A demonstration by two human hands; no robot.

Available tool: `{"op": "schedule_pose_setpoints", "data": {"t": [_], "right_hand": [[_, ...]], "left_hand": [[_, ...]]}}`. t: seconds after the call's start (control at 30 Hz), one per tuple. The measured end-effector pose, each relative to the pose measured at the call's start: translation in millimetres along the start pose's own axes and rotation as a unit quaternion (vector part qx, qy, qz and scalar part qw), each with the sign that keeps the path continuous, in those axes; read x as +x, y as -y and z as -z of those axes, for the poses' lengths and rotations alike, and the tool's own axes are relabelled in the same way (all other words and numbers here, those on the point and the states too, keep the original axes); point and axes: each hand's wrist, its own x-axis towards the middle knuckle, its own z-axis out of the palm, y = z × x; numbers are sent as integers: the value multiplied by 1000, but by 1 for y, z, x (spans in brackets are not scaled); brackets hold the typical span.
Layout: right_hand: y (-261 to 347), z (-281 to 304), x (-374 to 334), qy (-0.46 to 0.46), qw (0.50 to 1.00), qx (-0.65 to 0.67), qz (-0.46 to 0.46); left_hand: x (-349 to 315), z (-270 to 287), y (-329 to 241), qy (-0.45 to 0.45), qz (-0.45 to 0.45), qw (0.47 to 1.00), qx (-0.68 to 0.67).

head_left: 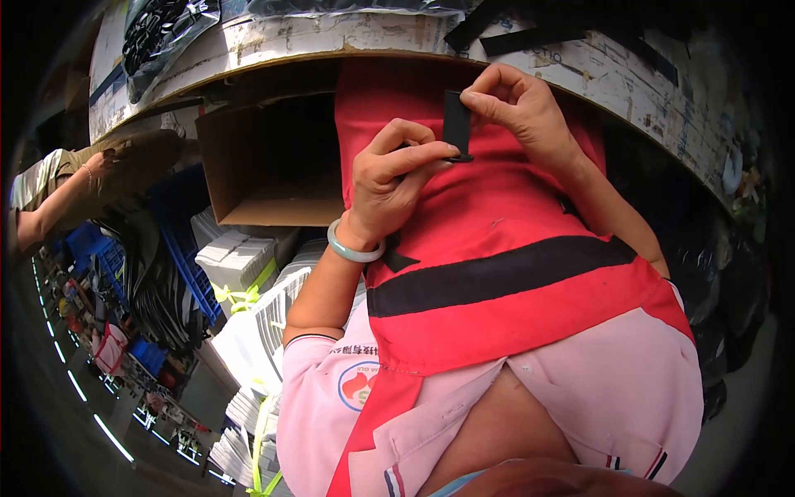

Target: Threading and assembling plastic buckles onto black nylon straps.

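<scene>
A short black strap (456, 124), flat like webbing, is stretched between my two hands above my red apron. My left hand (396, 170) pinches its lower end between thumb and fingers, where a bit of the strap folds over. At the upper end, the thumb and forefinger of my right hand (523, 106) grip the strap's edge. Both hands are in front of the table (273, 41), just off its near edge. More black strips (534, 40) lie on the tabletop beyond my right hand.
A clear plastic bag of black pieces (170, 37) sits on the table's left. Below the table stands an open cardboard box (265, 166). White bundles (240, 265) tied with yellow-green straps are stacked at my left, near blue crates (182, 240). Another person's arm (62, 195) shows at the far left.
</scene>
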Motion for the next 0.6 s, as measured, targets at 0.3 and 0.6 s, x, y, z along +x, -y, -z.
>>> {"op": "schedule_pose_setpoints", "data": {"t": [0.3,0.6], "right_hand": [[-17,-17,9,104,985,-138,-7],[-10,-50,12,130,978,-161,-21]], "left_hand": [[-35,101,-3,-356,152,920,-56],[4,-4,27,-232,77,970,-9]]}}
